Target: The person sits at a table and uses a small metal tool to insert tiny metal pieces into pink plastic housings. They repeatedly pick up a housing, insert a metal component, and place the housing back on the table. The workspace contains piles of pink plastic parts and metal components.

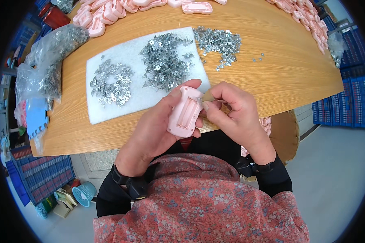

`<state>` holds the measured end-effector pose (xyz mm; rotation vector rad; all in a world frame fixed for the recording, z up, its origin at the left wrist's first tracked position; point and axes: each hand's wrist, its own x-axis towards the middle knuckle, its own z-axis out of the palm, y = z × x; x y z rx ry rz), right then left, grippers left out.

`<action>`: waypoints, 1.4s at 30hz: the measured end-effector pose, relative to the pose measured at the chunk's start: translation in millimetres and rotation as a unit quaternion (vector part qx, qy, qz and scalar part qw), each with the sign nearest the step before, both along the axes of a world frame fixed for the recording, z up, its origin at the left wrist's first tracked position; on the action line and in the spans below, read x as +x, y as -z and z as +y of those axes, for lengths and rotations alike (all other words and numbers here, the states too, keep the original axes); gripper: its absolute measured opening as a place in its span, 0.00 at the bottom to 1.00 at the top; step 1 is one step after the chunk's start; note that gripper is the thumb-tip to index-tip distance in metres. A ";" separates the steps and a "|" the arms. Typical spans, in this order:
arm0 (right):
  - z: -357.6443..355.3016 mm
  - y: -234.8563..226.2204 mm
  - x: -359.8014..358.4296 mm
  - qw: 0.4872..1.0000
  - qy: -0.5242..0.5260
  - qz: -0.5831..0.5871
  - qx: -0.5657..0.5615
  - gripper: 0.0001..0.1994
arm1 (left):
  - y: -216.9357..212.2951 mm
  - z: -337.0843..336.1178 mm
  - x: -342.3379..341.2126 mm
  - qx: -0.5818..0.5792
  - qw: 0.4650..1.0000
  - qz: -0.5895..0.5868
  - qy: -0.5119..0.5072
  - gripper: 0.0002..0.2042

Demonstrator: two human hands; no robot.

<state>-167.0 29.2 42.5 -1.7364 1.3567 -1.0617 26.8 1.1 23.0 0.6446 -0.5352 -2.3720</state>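
My left hand (pixel 148 129) is closed around a pale pink plastic battery housing (pixel 187 114). Its long recessed battery slot faces up, and the piece tilts slightly to the right at its top. At the housing's upper right edge, thumb and forefinger of my right hand (pixel 241 113) are pinched together; whatever is between them is too small and hidden to make out. Just beyond my hands lies a white foam mat (pixel 94 115). On it are a loose pile of small flat metal contacts (pixel 123 91) and a larger, denser pile of metal pieces (pixel 162 60).
More metal pieces (pixel 220 42) lie on the wooden table (pixel 271 81) right of the mat. Pink housings (pixel 109 12) cover the far edge, others (pixel 300 16) the far right. Plastic bags of metal parts (pixel 52 52) stand at left. A round bin (pixel 286 133) is below the right edge.
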 end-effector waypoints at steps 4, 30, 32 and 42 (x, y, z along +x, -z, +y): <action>-1.4 1.8 1.2 0.993 0.008 0.099 -0.059 0.05 | 1.1 2.9 -2.3 -0.012 1.000 -0.028 0.005 0.24; 1.3 0.6 -18.1 0.970 -0.016 -0.116 0.212 0.15 | -2.6 5.0 -9.0 -0.210 0.948 -0.233 0.050 0.18; 1.1 -2.5 -19.1 0.969 -0.023 -0.113 0.217 0.15 | -4.4 2.2 -10.2 -0.294 0.917 -0.264 0.049 0.17; 8.1 -3.5 -17.2 0.958 0.035 -0.232 0.165 0.10 | 5.7 -12.0 -11.5 -0.074 0.986 -0.143 0.038 0.17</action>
